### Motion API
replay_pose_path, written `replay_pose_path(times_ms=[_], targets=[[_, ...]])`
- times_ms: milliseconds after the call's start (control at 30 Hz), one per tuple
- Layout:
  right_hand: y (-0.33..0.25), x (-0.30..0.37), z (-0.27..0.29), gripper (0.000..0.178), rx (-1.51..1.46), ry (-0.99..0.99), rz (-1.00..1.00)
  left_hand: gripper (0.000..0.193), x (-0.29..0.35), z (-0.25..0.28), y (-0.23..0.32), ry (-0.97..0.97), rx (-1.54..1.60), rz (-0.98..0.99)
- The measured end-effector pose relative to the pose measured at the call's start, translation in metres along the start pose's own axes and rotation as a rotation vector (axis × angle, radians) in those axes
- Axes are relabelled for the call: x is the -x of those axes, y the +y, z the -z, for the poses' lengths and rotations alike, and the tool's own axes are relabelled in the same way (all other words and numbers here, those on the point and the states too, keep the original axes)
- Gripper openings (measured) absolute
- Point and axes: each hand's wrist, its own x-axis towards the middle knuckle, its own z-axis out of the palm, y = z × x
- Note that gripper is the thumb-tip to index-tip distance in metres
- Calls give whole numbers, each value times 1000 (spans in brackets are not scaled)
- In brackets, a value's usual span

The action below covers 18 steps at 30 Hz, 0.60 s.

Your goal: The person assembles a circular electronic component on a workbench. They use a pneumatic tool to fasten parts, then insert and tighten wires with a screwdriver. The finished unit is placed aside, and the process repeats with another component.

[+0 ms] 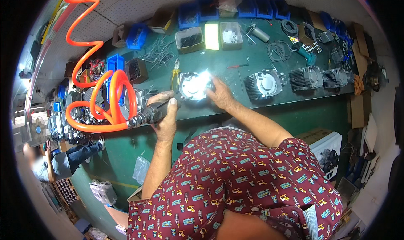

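My left hand (pixel 167 124) is wrapped round a black air gun (pixel 155 112), its thumb on top. An orange coiled hose (pixel 101 127) joins the gun's rear through a metal coupling. The gun points right, toward a round cast-metal housing (pixel 191 87) near the bench's front edge. My right hand (pixel 221 96) grips the right side of that housing; strong glare there hides some of the fingertips. Just left of the housing lie yellow-handled pliers (pixel 174 76). A red-handled screwdriver (pixel 238 66) lies farther back to the right.
Several finned metal housings (pixel 266 85) stand along the right of the green bench (pixel 227 109). Behind are parts boxes (pixel 189 38), blue bins (pixel 188 15), a yellow card (pixel 212 36) and a teal power tool (pixel 306 54). Another person (pixel 63 164) is at far left.
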Motion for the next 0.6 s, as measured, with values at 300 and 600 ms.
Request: replay_pose_path(times_ms=[300, 600], targets=[[0, -2, 0, 68, 28, -5, 3, 23, -15, -16, 9, -290, 18, 37], [-3, 1, 1, 67, 14, -28, -25, 26, -28, -14, -20, -258, 80, 20]])
